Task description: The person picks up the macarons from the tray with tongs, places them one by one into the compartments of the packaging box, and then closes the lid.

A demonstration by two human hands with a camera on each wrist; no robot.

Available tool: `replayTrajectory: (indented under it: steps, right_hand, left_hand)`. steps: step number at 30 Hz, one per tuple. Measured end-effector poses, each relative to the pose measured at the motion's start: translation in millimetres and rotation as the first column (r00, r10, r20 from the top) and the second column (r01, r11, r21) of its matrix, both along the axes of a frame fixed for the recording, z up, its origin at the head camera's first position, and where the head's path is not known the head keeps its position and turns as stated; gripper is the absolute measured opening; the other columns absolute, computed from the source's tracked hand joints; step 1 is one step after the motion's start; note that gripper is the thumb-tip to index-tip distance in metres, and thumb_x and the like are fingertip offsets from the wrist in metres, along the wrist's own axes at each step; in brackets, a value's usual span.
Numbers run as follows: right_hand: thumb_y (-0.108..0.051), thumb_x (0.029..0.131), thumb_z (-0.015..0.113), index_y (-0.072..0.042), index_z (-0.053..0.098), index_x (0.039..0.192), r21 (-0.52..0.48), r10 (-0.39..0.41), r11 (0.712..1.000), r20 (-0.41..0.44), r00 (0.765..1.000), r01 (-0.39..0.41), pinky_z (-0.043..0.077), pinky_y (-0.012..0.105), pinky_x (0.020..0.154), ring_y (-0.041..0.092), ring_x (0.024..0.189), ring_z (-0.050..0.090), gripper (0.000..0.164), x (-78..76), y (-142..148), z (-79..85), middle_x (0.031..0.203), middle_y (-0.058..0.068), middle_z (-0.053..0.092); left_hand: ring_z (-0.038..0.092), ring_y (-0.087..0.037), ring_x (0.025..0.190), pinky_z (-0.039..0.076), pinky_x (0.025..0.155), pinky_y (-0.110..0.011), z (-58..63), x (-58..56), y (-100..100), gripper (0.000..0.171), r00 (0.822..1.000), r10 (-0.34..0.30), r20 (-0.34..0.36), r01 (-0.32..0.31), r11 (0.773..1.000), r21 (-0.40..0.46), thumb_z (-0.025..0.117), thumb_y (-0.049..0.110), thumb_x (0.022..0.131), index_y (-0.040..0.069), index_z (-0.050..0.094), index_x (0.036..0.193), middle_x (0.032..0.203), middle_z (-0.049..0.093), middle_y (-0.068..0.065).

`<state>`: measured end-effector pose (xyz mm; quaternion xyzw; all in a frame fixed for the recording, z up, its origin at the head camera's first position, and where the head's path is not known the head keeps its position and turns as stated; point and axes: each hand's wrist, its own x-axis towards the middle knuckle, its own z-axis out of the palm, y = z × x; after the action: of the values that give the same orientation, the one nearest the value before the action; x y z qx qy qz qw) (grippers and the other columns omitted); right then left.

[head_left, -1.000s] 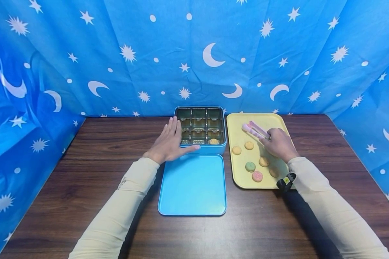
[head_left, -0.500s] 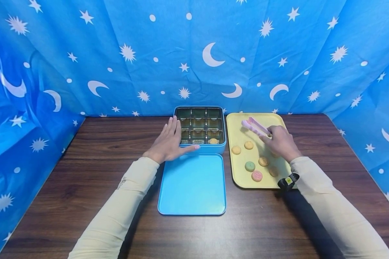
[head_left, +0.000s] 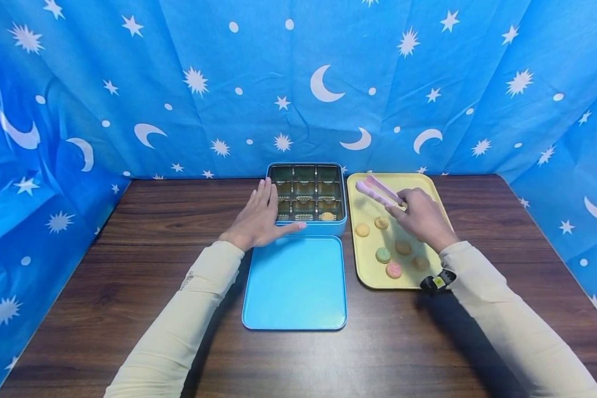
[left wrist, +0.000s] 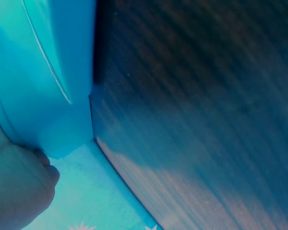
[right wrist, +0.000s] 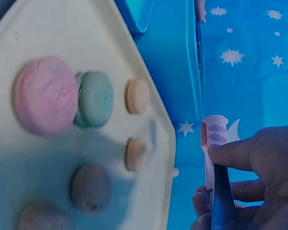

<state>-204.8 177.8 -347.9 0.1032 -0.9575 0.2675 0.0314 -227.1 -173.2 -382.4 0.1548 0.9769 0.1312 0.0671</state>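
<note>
My right hand (head_left: 423, 218) holds pink tongs (head_left: 378, 192) above the yellow tray, their tips pointing at the tin's right side. In the right wrist view the thumb presses one arm of the tongs (right wrist: 216, 143); I cannot tell whether anything is between the tips. My left hand (head_left: 256, 215) lies with straight fingers along the left rim of the blue tin (head_left: 323, 229), its thumb stretched across the front edge. A gold divided insert (head_left: 305, 190) fills the tin, and a yellow macaron (head_left: 328, 216) sits in its front right compartment.
Several macarons lie on the yellow tray (head_left: 373, 279), among them a green one (head_left: 383, 255) and a pink one (head_left: 393, 270). The blue lid (head_left: 296, 282) lies flat before the tin. A blue patterned curtain (head_left: 258, 83) hangs behind the wooden table (head_left: 179, 210).
My right hand and the tongs have shifted left and slightly away from me, towards the tin; their shadow now falls on more of the macarons. My left hand has stayed put.
</note>
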Motion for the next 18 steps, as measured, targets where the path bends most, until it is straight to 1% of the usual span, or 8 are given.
replayTrajectory:
  steps: [6,14,18]
  right_hand:
    - [-0.013,0.097,0.067,0.016,0.064,0.119,-0.016,0.028,0.999,-0.019,0.999,-0.028,0.045,0.047,0.07,0.033,0.081,0.053,0.036,3.7,-13,3.4,0.101,0.028,0.061]
    - [-0.015,0.098,0.067,0.015,0.062,0.124,-0.01,0.06,0.998,-0.009,0.998,-0.06,0.047,0.048,0.073,0.034,0.085,0.055,0.04,10.2,-28,7.2,0.105,0.028,0.062]
    - [-0.016,0.098,0.067,0.014,0.062,0.125,-0.004,0.071,0.997,-0.011,0.997,-0.071,0.046,0.046,0.071,0.033,0.085,0.054,0.04,13.8,-36,7.9,0.104,0.027,0.061]
  left_hand:
    - [-0.016,-0.029,0.153,-0.004,0.124,-0.044,0.1,0.3,0,0.123,1.0,-0.002,-0.001,0.002,1.0,0.003,0.049,0.081,0.087,-0.004,-0.003,0.159,0.167,-0.015,-0.019]
    - [-0.015,-0.029,0.154,-0.003,0.124,-0.045,0.7,-0.2,1,0.125,1.0,0.004,-0.003,-0.004,1.0,-0.001,0.048,0.083,0.086,-0.004,-0.002,0.16,0.167,-0.013,-0.02]
    - [-0.014,-0.03,0.154,-0.002,0.124,-0.045,0.5,-0.4,1,0.125,1.0,0.007,-0.006,-0.007,1.0,-0.003,0.048,0.083,0.085,-0.004,-0.002,0.16,0.167,-0.013,-0.02]
